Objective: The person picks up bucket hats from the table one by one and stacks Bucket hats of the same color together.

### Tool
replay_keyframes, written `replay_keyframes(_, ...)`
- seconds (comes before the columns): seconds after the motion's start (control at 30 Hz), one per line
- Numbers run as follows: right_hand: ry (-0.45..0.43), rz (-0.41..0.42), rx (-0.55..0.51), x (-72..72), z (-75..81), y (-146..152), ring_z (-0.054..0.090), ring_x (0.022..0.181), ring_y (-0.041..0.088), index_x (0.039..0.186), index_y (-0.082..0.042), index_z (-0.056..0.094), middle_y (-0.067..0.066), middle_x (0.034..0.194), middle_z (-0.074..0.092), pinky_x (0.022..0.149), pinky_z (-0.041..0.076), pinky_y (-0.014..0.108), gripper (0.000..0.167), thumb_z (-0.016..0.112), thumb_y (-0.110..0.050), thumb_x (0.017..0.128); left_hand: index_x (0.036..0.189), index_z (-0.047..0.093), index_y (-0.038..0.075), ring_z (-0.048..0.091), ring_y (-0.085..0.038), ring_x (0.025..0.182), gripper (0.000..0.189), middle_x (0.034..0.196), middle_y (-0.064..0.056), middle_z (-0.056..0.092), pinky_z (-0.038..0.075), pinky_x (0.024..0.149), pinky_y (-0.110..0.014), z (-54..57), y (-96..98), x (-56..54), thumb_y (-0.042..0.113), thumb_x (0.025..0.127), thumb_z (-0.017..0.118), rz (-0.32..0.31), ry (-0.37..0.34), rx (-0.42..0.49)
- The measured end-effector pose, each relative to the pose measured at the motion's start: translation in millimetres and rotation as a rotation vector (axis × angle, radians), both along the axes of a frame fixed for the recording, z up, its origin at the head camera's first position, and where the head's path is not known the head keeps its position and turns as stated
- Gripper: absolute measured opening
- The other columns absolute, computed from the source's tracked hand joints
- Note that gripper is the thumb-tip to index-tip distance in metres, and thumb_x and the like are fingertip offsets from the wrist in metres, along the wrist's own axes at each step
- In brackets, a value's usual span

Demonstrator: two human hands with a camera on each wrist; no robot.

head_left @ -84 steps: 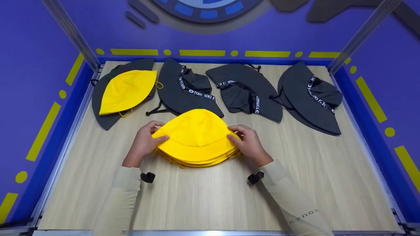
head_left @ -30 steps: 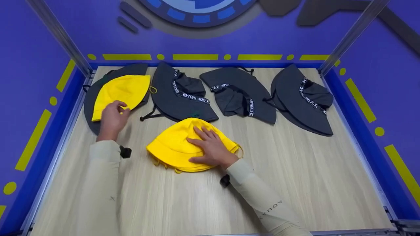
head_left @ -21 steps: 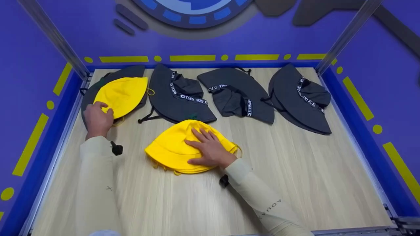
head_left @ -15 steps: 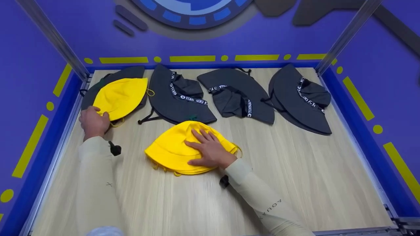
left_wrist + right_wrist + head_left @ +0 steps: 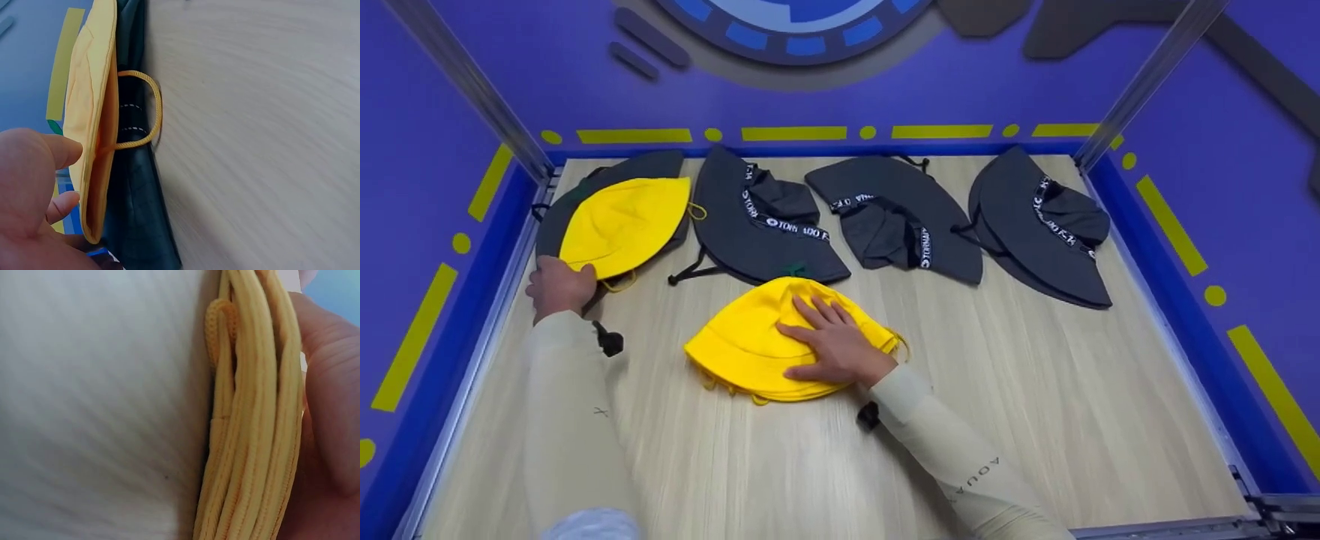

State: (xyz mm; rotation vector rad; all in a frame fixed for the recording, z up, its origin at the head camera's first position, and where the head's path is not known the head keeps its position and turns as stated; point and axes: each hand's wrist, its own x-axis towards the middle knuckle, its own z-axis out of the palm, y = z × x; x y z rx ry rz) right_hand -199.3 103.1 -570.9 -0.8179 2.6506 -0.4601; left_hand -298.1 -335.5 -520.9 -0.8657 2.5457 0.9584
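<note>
At the left, a yellow bucket hat (image 5: 626, 225) lies on a dark grey bucket hat (image 5: 556, 216). My left hand (image 5: 559, 287) is at their near-left end and covers part of both brims. In the left wrist view its thumb (image 5: 66, 151) lies against the yellow hat's outer face; the other fingers are partly hidden, so whether they grip cannot be told. My right hand (image 5: 834, 341) rests with spread fingers on a stack of yellow bucket hats (image 5: 742, 345) in the middle. The right wrist view shows the stack's layered brims (image 5: 247, 427) and a cord loop (image 5: 216, 332).
Along the back lie more folded dark grey bucket hats: one left of centre (image 5: 727, 217), one right of centre (image 5: 930, 202) and one at the right (image 5: 1020, 217), with black cords. Blue-purple walls and metal rails edge the wooden table (image 5: 1035, 420).
My left hand has left the yellow stack and moved to the left-hand hats, then slid along the yellow brim leftward and nearer. My right hand went from the stack's right edge onto its top.
</note>
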Motion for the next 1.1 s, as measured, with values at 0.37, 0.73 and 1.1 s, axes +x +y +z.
replay_keyframes(0.37, -0.002, -0.007, 0.002, -1.2, 1.4, 1.1, -0.003, 0.162, 0.029, 0.159, -0.04, 0.032, -0.002, 0.175, 0.002, 0.127, 0.004, 0.06, 0.077, 0.054, -0.073, 0.093, 0.16, -0.007, -0.007, 0.013, -0.054, 0.151, 0.095, 0.165, -0.036, 0.0, 0.021, 0.122, -0.067, 1.2, -5.7, 1.6, 0.051, 0.104, 0.043, 0.021, -0.008, -0.024)
replay_keyframes(0.73, -0.007, -0.007, 0.012, 0.6, 0.3, -2.3, -0.003, 0.162, 0.029, 0.159, -0.042, 0.031, -0.002, 0.175, 0.001, 0.128, 0.004, 0.061, 0.077, 0.054, -0.073, 0.092, 0.159, 0.002, -0.009, 0.012, -0.052, 0.15, 0.101, 0.165, -0.035, -0.002, 0.019, 0.125, -0.062, -13.2, 0.9, 7.1, 0.057, 0.1, 0.052, 0.07, 0.029, -0.068)
replay_keyframes(1.1, -0.005, -0.014, 0.007, 0.4, 2.0, -0.9, -0.003, 0.162, 0.029, 0.159, -0.041, 0.032, -0.002, 0.175, 0.002, 0.128, 0.004, 0.061, 0.077, 0.055, -0.073, 0.092, 0.153, 0.021, -0.003, 0.033, -0.037, 0.144, 0.071, 0.158, -0.027, 0.032, 0.028, 0.126, -0.045, -13.3, 11.0, 0.3, 0.023, 0.1, 0.061, 0.062, 0.315, 0.059)
